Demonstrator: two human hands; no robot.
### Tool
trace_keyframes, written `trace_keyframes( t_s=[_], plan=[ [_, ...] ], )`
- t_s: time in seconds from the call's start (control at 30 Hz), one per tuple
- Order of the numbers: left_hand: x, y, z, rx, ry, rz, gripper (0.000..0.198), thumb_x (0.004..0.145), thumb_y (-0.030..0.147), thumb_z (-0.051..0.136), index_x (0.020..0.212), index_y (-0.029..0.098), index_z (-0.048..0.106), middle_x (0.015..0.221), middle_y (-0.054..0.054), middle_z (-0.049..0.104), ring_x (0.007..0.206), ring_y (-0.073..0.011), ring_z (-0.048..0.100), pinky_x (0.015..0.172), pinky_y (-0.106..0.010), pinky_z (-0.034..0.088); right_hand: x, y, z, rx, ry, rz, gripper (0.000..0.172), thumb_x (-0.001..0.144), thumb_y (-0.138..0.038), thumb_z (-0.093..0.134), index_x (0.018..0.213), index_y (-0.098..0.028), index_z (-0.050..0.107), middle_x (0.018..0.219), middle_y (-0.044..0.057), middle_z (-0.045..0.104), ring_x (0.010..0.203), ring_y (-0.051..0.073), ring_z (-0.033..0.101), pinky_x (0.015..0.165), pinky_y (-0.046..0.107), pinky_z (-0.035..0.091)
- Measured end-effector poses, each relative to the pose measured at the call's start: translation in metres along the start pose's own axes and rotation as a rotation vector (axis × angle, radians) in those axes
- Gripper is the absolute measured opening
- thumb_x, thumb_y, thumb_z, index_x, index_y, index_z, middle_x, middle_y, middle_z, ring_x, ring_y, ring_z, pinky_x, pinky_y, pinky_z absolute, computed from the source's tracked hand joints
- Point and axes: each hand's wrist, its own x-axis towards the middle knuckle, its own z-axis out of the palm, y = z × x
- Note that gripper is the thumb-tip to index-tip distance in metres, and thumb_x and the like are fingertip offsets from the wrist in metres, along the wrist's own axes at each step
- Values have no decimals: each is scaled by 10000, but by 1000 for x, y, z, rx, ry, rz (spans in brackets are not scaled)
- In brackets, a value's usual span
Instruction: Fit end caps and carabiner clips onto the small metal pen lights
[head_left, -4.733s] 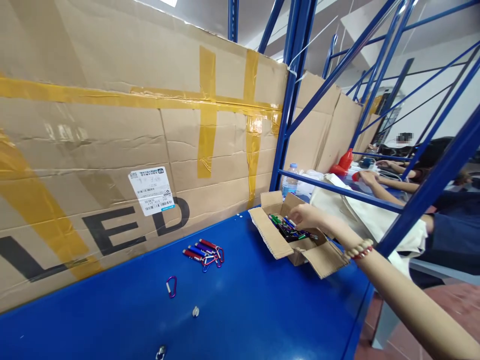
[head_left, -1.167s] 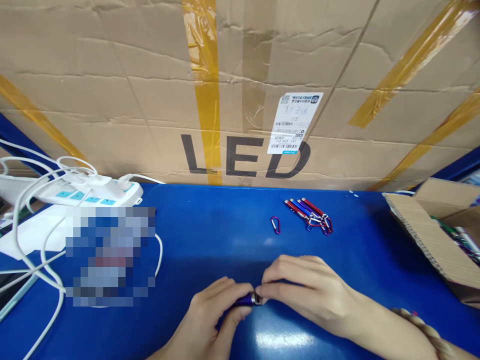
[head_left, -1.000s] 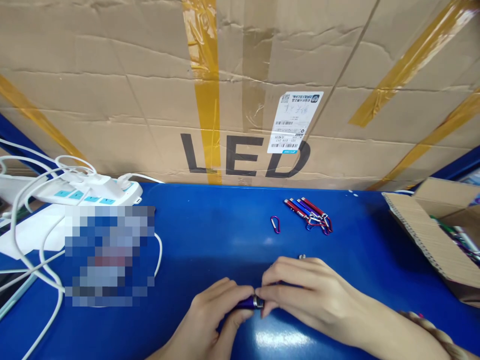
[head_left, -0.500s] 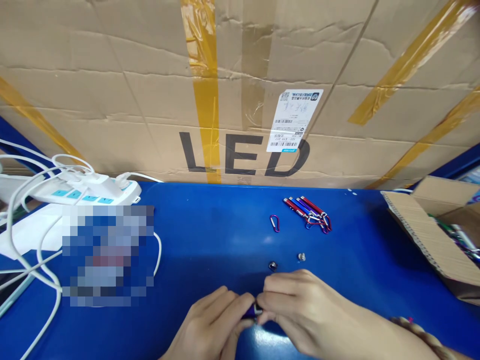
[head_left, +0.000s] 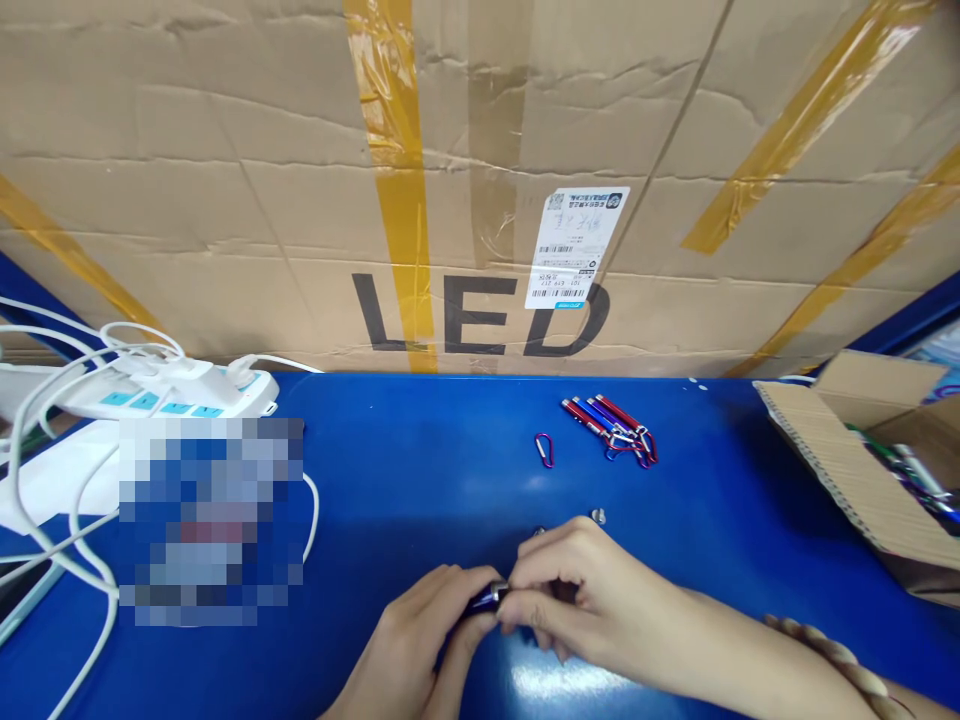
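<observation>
My left hand (head_left: 420,630) is closed around a small blue penlight tube (head_left: 484,600) with a silver end, low over the table. The thumb and fingertips of my right hand (head_left: 592,610) pinch at that silver end; whatever small part lies between them is hidden. Just beyond my right hand lies a small silver metal part (head_left: 598,516). A second small part (head_left: 538,531) is mostly covered by my fingers. Farther back sits a loose red carabiner (head_left: 545,450). To its right, several red and blue penlights (head_left: 600,415) lie side by side with carabiners attached.
An open cardboard box (head_left: 817,480) holding metallic items stands at the right. On the left are a white power strip (head_left: 172,395) with tangled white cables and a blurred-out patch. A large cardboard carton (head_left: 300,200) marked LED walls off the back of the blue table (head_left: 390,480).
Both hands have risen slightly with the blue penlight, and more of its silver end shows. My right hand has turned and now partly covers one small metal part. The view shifted slightly.
</observation>
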Motion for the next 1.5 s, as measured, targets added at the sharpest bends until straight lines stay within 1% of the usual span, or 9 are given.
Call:
trace_keyframes(
  t_s=[0.17, 0.33, 0.5, 0.67, 0.83, 0.93, 1.13, 1.3, 1.5],
  plan=[
    [3, -2, -2, 73, -4, 90, 215, 953, 184, 359, 962, 144, 570, 630, -21, 623, 516, -119, 574, 478, -200, 489, -2, -1, -7, -339, -48, -171, 293, 905, -210, 492, 634, -141, 577, 622, -12, 559, 552, 70, 521, 524, 160, 388],
    [-2, -7, -2, 294, 23, 275, 272, 918, 53, 350, 1055, 86, 583, 692, -39, 687, 564, -115, 623, 634, -245, 532, -10, 0, 1, -609, -11, -274, 269, 912, -180, 446, 693, -145, 600, 629, 8, 577, 520, 101, 493, 483, 228, 332],
    [-6, -8, -2, 395, 90, 330, 312, 900, 40, 354, 1062, 106, 613, 756, -41, 727, 611, -116, 652, 631, -239, 525, -9, 3, 14, -138, 10, -38, 333, 899, -234, 442, 601, -144, 557, 535, -16, 522, 477, 73, 488, 473, 188, 356],
    [-6, -8, -2, 425, 147, 356, 316, 901, 31, 348, 1037, 118, 620, 791, -44, 750, 638, -112, 673, 655, -229, 524, 2, 5, 14, 604, -229, 368, 526, 761, -598, 544, 517, -132, 521, 349, -75, 401, 246, 29, 362, 289, 144, 254],
    [-3, -6, -1, 340, 145, 305, 236, 884, 26, 390, 975, 98, 596, 703, -65, 717, 603, -127, 646, 633, -238, 534, 6, 8, 13, 818, -272, 464, 561, 644, -686, 603, 537, -137, 556, 309, -96, 379, 217, 46, 326, 245, 171, 345],
    [1, -4, -1, 196, 71, 178, 224, 901, 75, 384, 950, 111, 600, 600, -38, 626, 500, -126, 563, 500, -227, 503, 5, 12, 15, 587, -178, 335, 581, 761, -664, 496, 549, -129, 571, 343, -66, 423, 252, 46, 386, 276, 150, 308],
    [10, -2, -7, 4, 60, -3, 201, 899, 98, 435, 978, 167, 606, 669, -15, 613, 558, -114, 566, 511, -190, 478, -2, 12, 6, -174, 398, -206, 268, 734, -413, 698, 772, -147, 700, 629, -4, 578, 504, 67, 505, 453, 164, 417],
    [10, -2, -7, -13, 36, 1, 170, 912, 134, 435, 881, 170, 599, 633, 1, 589, 532, -109, 533, 498, -186, 446, -5, 15, 1, -343, 372, -480, 140, 864, -209, 577, 827, -182, 709, 781, 16, 642, 661, 82, 602, 602, 168, 472],
    [0, -6, -3, -61, -78, -22, 202, 935, 174, 368, 933, 188, 570, 678, -9, 603, 581, -130, 545, 563, -219, 458, -12, 6, -1, -602, 269, -464, 278, 940, -203, 436, 784, -210, 665, 751, -8, 616, 656, 88, 582, 545, 188, 409]
  ],
)
